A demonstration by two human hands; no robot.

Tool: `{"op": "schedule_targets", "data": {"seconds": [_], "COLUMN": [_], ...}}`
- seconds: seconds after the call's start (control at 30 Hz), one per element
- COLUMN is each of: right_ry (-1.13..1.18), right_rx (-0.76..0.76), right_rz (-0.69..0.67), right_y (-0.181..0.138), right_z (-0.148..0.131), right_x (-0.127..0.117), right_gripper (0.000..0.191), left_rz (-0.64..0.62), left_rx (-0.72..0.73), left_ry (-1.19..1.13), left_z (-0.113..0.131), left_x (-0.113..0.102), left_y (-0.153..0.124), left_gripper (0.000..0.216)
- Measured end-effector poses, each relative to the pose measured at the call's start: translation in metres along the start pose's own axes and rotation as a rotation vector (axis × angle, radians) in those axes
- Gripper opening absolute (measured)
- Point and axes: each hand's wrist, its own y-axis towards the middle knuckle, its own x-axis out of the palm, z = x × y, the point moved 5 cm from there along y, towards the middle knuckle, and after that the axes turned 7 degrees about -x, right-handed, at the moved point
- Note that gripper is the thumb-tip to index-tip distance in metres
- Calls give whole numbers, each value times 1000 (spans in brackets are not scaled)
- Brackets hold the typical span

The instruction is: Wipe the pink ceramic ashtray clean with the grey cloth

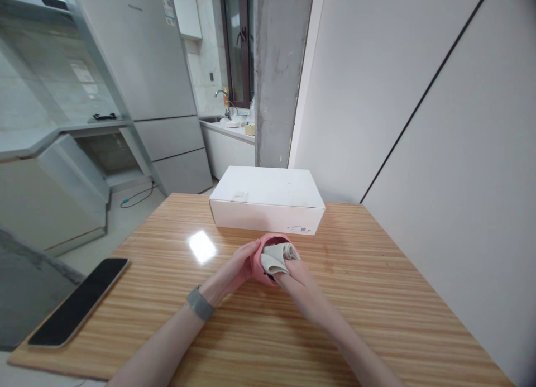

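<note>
A pink round container (pixel 258 264) with an open top is tilted on the wooden table, its dark inside partly showing. My left hand (pixel 243 261) is closed around its left side; a grey band sits on that wrist. My right hand (pixel 295 275) reaches into the opening with a light beige cloth (pixel 274 258) bunched in its fingers. Part of the cloth sticks up past the rim. The fingertips of my right hand are hidden by the cloth and the container.
A closed white box (pixel 268 214) stands just behind the container. A black phone-like slab (pixel 79 303) lies at the table's left edge. The wooden table (pixel 377 297) meets a white wall on the right. Beyond are a fridge (pixel 134 57), sink counter and grey pillar.
</note>
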Motion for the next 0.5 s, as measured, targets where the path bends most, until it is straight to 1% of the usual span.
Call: {"op": "schedule_targets", "data": {"seconds": [0.07, 0.17, 0.3, 0.37, 0.5], "right_ry": [16, 65, 142, 180, 244], "right_rx": [6, 20, 112, 151, 157], "right_rz": [18, 42, 92, 134, 240], "right_y": [0, -1, -4, -4, -3], "right_z": [3, 9, 22, 28, 35], "right_x": [-3, -6, -4, -3, -1], "right_gripper": [24, 22, 27, 29, 29], "left_rz": [-25, -24, -32, -66, -162], "left_rx": [20, 68, 131, 153, 194], "left_ry": [1, -1, -6, -9, -56], "left_z": [0, 0, 1, 2, 4], "left_x": [2, 3, 10, 18, 34], "left_y": [-1, -2, -4, -4, -2], "left_gripper": [45, 42, 41, 41, 47]}}
